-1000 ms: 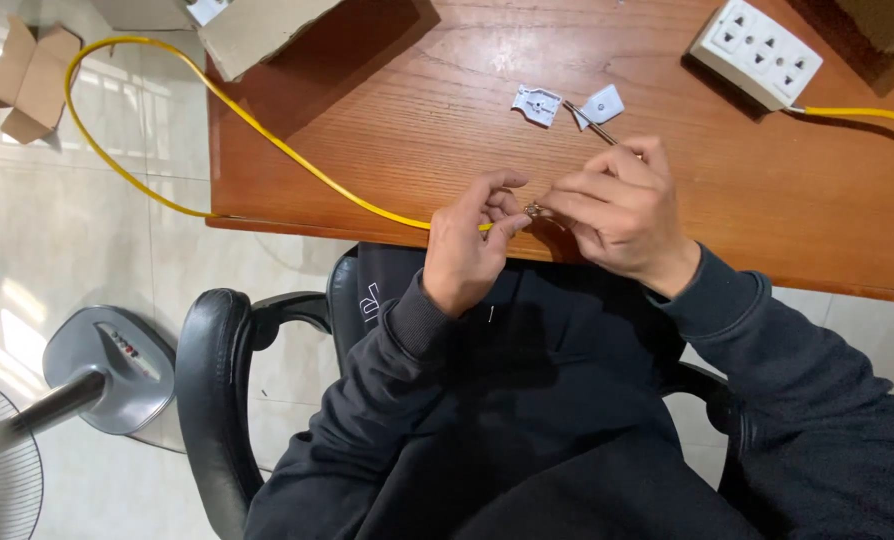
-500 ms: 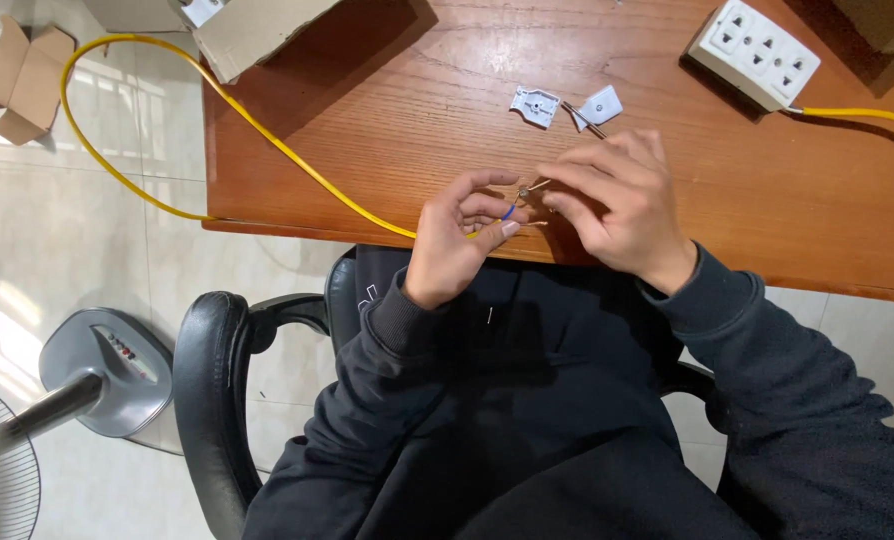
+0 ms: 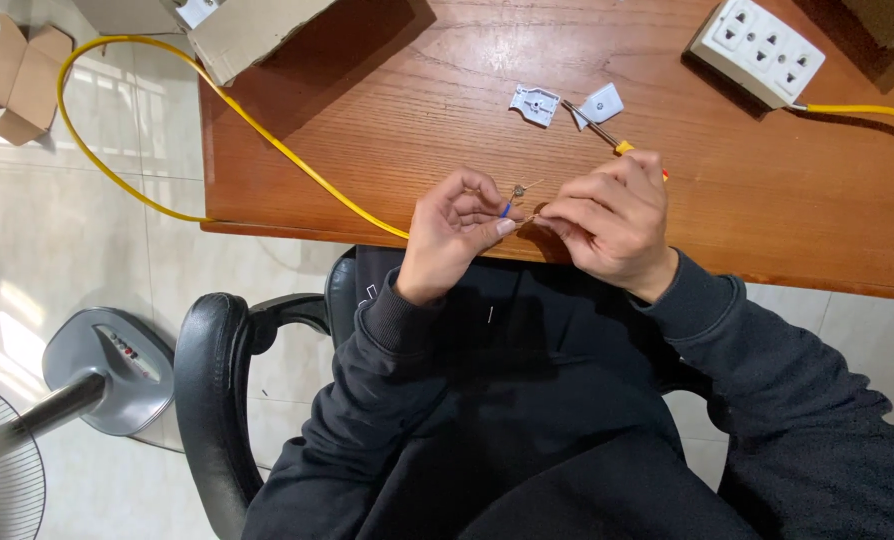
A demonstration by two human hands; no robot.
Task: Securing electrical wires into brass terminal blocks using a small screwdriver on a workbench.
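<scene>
The left hand (image 3: 454,232) and the right hand (image 3: 612,222) meet close together just above the near edge of the brown wooden table (image 3: 447,110). The left fingers (image 3: 477,190) are curled and pinch the end of a yellow cable (image 3: 267,135), where thin little wires (image 3: 515,195) stick out, one of them blue with a bare tip pointing up. The right fingers (image 3: 567,208) are bent too and pinch one of those thin wires right beside the left thumb, so the two hands almost touch. The yellow cable runs away from the left fingers, up and off to the side across the table, over its edge, and loops above the tiled floor (image 3: 57,260) toward a cardboard box (image 3: 252,25) at the far corner. Just past the right fingers lies a small screwdriver (image 3: 602,130) with a yellow handle, partly hidden by the hand. Next to its tip, a bit farther away, sit two small white plastic pieces (image 3: 535,103). Well apart from the right fingers, at the far side of the table, rests a white power strip (image 3: 757,50) with its own yellow cord. The person sits in a black chair (image 3: 212,390), and a fan base (image 3: 107,365) stands on the floor beside it.
</scene>
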